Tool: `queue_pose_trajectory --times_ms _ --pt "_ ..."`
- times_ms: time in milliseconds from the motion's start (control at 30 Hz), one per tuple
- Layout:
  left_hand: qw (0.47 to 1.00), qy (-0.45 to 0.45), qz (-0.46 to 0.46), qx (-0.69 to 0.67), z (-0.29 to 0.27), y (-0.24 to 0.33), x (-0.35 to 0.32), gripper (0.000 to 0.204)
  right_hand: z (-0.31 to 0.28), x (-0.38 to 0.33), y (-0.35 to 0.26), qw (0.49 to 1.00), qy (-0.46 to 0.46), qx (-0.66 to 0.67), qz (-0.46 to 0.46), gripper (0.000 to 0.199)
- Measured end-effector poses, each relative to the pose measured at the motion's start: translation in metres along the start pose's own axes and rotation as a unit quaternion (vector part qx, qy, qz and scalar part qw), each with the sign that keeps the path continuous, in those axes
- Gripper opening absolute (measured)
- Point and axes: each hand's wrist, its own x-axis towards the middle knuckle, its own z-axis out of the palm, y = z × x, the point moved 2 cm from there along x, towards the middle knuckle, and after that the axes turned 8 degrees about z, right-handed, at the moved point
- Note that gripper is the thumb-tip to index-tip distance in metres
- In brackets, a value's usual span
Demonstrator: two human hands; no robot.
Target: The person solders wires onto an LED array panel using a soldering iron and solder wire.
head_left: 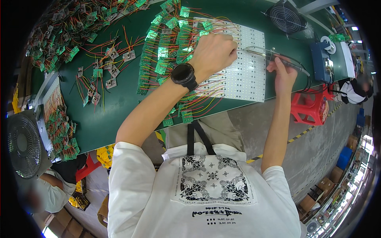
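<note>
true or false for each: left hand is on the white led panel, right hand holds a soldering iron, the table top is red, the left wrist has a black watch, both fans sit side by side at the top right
1. The left hand rests on the white LED panel. True.
2. The right hand holds a soldering iron. True.
3. The table top is red. False: it is dark green; the red thing is a plastic stool beside it.
4. The left wrist wears a black watch. True.
5. Both fans sit side by side at the top right. False: one black fan is at the top right, the other grey fan at the far left.
</note>
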Motion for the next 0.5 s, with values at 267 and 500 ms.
queue_pose_trajectory --times_ms 267,500 --pt "1.0 -0.002 0.0 0.007 0.0001 -0.0002 -0.0002 0.013 0.0034 -0.0004 -0.0017 1.0 -0.006 -0.016 0.0 0.022" --pt "1.0 0.011 0.006 -0.001 0.0003 -0.0001 -0.0002 0.013 0.0016 0.0001 0.0003 1.0 -0.011 -0.014 0.005 0.023"
